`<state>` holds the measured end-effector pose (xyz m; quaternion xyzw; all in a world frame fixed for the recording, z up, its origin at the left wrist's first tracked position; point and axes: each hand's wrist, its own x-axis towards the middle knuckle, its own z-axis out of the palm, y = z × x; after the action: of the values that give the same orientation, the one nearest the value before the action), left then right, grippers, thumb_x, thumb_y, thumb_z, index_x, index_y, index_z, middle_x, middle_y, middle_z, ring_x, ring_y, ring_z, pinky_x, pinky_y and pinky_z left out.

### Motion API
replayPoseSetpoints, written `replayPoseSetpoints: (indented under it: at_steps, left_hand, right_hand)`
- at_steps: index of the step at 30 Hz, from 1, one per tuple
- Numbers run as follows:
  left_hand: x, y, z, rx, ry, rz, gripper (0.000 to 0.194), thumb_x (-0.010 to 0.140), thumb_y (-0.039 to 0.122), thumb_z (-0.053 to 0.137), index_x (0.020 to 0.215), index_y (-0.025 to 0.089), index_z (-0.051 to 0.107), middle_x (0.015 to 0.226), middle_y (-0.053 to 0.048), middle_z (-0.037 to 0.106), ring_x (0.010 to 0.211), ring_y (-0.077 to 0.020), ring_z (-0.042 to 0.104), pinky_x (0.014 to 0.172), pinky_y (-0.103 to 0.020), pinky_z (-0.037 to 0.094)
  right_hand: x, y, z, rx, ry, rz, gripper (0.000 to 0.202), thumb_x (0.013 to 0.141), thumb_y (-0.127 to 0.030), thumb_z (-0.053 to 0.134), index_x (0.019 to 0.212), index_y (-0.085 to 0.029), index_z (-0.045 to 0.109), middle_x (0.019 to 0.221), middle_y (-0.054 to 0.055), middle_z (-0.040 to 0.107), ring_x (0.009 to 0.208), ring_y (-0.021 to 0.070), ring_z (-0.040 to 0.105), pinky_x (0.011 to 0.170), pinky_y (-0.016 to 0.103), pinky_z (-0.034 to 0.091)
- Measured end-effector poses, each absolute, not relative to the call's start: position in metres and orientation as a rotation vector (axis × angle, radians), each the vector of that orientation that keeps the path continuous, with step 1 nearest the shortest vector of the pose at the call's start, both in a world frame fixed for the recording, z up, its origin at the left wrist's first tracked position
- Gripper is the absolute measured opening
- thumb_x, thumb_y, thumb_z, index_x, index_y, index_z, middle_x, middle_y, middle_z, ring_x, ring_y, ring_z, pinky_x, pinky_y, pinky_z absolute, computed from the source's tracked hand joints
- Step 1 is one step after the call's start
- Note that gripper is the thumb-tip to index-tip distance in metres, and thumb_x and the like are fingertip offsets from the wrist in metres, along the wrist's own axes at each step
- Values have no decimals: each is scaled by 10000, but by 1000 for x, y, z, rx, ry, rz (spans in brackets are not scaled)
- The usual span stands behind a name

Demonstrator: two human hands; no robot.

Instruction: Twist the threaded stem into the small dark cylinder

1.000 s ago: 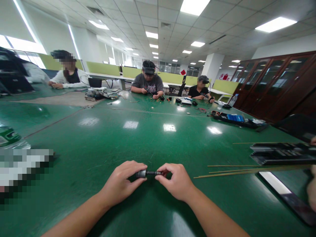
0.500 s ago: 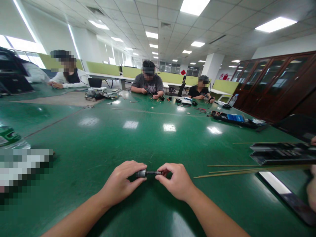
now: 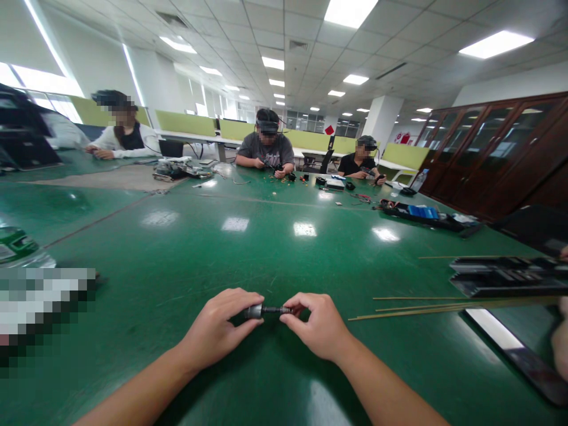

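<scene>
A dark metal shaft with a thick grey cylinder (image 3: 254, 311) at its left end lies level between my hands, over the green table (image 3: 213, 260). My left hand (image 3: 224, 322) grips the thick cylinder between thumb and fingers. The thin right end of the shaft (image 3: 285, 310), which looks ringed or coiled, is pinched in the fingertips of my right hand (image 3: 317, 325). A short dark stretch of the shaft shows between the two grips.
Thin yellowish rods (image 3: 399, 313), a dark phone-like slab (image 3: 515, 349) and black metal rails (image 3: 501, 277) lie at the right. A bottle (image 3: 20, 248) stands at the left. Across the table sit three people (image 3: 266, 148) with parts and a tool pouch (image 3: 426, 214).
</scene>
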<state>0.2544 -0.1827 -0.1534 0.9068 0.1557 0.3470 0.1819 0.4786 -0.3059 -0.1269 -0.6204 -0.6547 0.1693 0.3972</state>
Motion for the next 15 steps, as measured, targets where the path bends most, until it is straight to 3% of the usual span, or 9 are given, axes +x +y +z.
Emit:
replayPoseSetpoints:
  at_steps: [15]
  left_hand:
    - [254,-181,-154,2563,438,978,326,868,253,696,1192,256,660,1078,-69,726,989,-214,672,878,-356,555]
  right_hand:
    - [479,-306,-127,-1578,-1648,430,74,825,-252,728,896,-238,744,774,-8,737,698,158,680,680,258,488]
